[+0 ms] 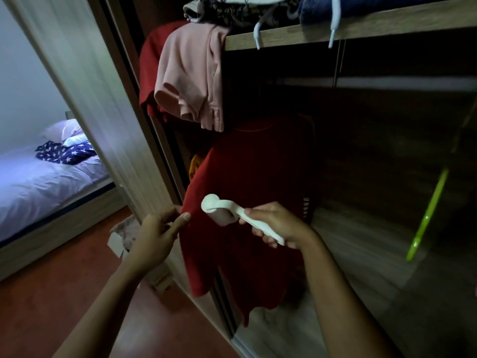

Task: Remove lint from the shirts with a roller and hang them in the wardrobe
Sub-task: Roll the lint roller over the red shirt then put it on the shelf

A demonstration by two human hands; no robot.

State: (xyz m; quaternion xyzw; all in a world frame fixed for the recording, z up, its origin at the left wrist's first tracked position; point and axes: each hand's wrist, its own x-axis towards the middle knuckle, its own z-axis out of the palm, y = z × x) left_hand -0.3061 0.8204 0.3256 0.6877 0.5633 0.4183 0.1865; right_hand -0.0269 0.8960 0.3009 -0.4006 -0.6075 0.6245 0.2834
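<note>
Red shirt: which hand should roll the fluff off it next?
Probably the right. The right hand grips the lint roller, its head at the red shirt, while the left hand pinches the shirt's edge, steadying it.

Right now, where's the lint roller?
Head view, lower centre: the right hand grips the lint roller by its handle, its head against the hanging red shirt, just right of the left hand pinching the shirt's edge.

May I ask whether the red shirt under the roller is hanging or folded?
Hanging: the red shirt drops full length, neckline uppermost; the left hand pinches its edge, the right hand holds the lint roller on it.
</note>
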